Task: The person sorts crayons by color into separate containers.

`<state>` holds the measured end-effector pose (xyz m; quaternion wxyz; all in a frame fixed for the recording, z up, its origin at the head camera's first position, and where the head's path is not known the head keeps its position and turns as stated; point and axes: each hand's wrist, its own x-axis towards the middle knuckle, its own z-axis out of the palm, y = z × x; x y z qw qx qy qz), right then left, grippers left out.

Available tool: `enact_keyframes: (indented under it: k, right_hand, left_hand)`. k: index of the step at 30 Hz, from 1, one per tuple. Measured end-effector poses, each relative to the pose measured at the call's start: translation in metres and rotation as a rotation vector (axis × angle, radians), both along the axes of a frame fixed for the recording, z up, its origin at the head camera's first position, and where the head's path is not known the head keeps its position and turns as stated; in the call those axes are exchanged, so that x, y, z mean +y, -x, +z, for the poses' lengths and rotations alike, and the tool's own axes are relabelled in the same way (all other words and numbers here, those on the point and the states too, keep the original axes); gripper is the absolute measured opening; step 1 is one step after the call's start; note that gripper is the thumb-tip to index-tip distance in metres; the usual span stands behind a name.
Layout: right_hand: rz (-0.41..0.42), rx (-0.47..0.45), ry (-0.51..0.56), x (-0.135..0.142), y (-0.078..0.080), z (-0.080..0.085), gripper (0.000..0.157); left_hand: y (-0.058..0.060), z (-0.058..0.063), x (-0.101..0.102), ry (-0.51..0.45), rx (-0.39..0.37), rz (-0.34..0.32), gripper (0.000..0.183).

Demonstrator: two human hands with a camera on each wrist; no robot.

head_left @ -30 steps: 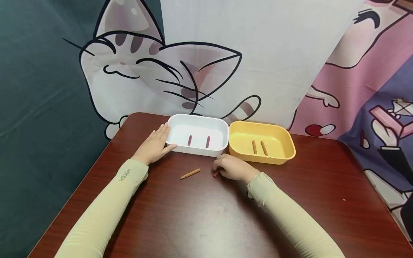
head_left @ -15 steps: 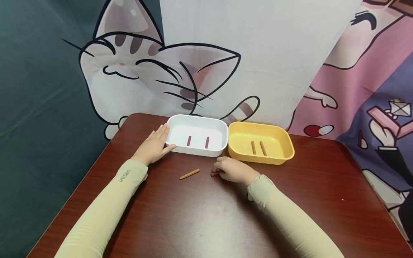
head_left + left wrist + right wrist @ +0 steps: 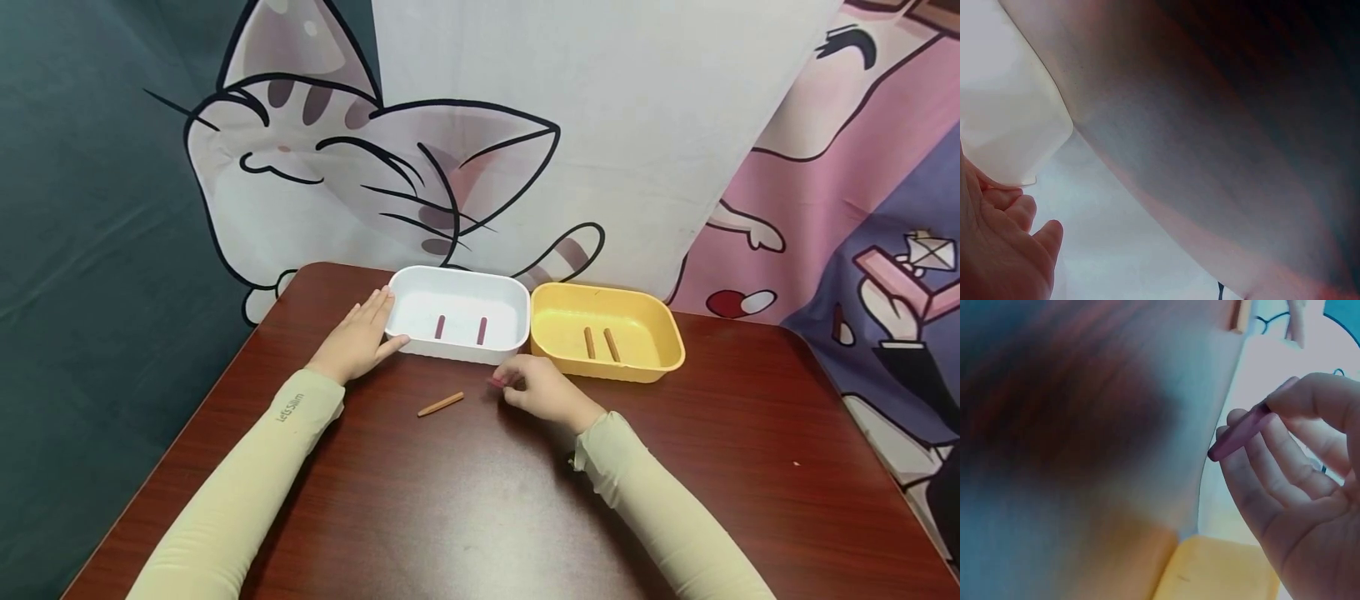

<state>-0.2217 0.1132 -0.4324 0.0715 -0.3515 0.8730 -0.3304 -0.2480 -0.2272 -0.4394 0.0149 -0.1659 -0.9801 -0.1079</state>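
My left hand (image 3: pixel 356 337) rests with straight fingers along the left end of a white plastic tray (image 3: pixel 459 353); the left wrist view shows fingertips at its rim. Thumb and fingers of my right hand (image 3: pixel 546 390) pinch a dark red crayon (image 3: pixel 1241 434) just above the table, in front of where the trays meet. Two dark red crayons (image 3: pixel 482 331) lie apart inside the white tray. To its right, a yellow tray (image 3: pixel 600 368) holds two orange crayons (image 3: pixel 612 344). One more orange crayon (image 3: pixel 441 405) lies on the table between my hands.
The brown wooden table (image 3: pixel 450 500) reaches back to a printed cloth (image 3: pixel 645 150) hanging right behind the trays. A small pale speck (image 3: pixel 797 464) is on the tabletop at the right.
My right hand has lifted the dark red crayon from the table and moved slightly up toward the trays with it. My left hand stays at the white tray.
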Motion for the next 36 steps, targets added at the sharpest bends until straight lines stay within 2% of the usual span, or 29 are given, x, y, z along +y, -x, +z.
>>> enact_keyframes:
  k: [7,11,14,23,28,36]
  right_hand:
    - [-0.159,-0.31,0.253,-0.004,-0.001,-0.004,0.019]
    - [-0.192,-0.506,0.422,-0.006,-0.002,0.0,0.026]
    - [-0.187,-0.595,0.511,-0.009,-0.002,0.006,0.031]
    - [-0.216,-0.724,0.761,-0.022,0.0,0.028,0.031]
    - [-0.227,-0.731,0.834,-0.03,0.008,0.034,0.025]
    - [-0.343,-0.746,0.901,-0.038,0.028,0.036,0.024]
  left_hand:
    - [0.0,-0.001,0.0,0.001,0.005,-0.005,0.087]
    - [0.0,0.0,0.0,-0.001,-0.002,-0.005,0.087]
    - [0.0,0.0,0.0,0.003,-0.004,-0.002,0.087]
    - [-0.001,0.001,0.001,0.002,-0.002,-0.003,0.087]
    - [-0.001,0.0,0.0,0.002,0.0,0.0,0.088]
    - [-0.001,-0.001,0.0,-0.003,0.003,-0.003,0.087]
